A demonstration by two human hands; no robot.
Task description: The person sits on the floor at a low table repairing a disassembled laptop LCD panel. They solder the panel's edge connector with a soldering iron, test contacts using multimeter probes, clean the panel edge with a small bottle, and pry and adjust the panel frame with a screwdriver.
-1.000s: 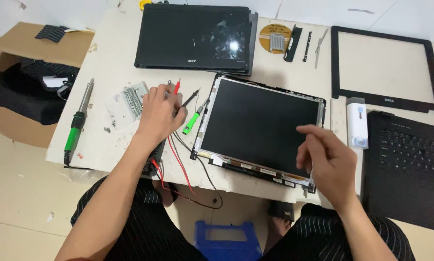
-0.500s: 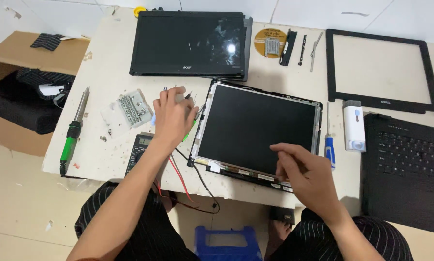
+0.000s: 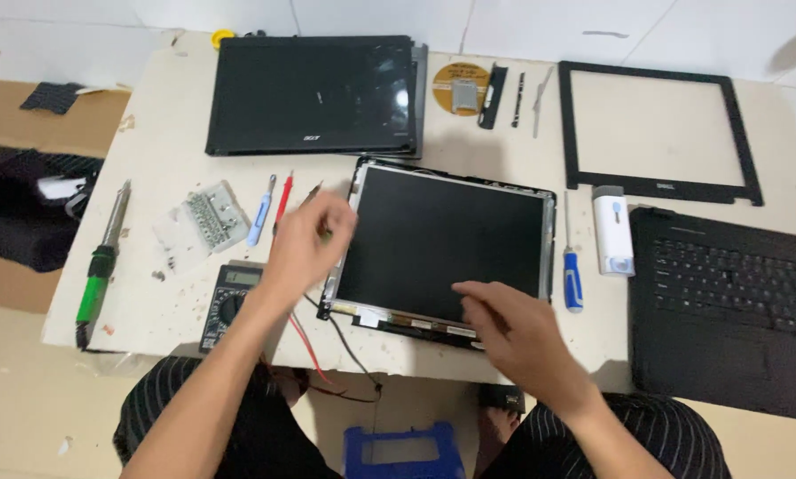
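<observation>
A bare laptop screen panel (image 3: 442, 244) lies flat in the middle of the white table (image 3: 167, 160). My left hand (image 3: 302, 244) is blurred at the panel's left edge, fingers curled; what it holds is unclear. A thin tool tip (image 3: 313, 195) shows just above it. A red-handled tool (image 3: 282, 202) and a small blue screwdriver (image 3: 259, 213) lie just left of that hand. My right hand (image 3: 515, 335) hovers over the panel's near edge with its fingers apart and nothing in it.
A closed black laptop (image 3: 309, 93) lies at the back, a black bezel frame (image 3: 575, 133) and keyboard base (image 3: 735, 302) at the right. Also here: blue screwdriver (image 3: 572, 279), white device (image 3: 612, 232), multimeter (image 3: 229, 302), soldering iron (image 3: 96, 266), screw bag (image 3: 204, 217), cardboard box (image 3: 7, 124).
My right hand has moved left and down over the panel's near edge. My left hand shifted onto the green-handled screwdriver beside the panel, which is now hidden.
</observation>
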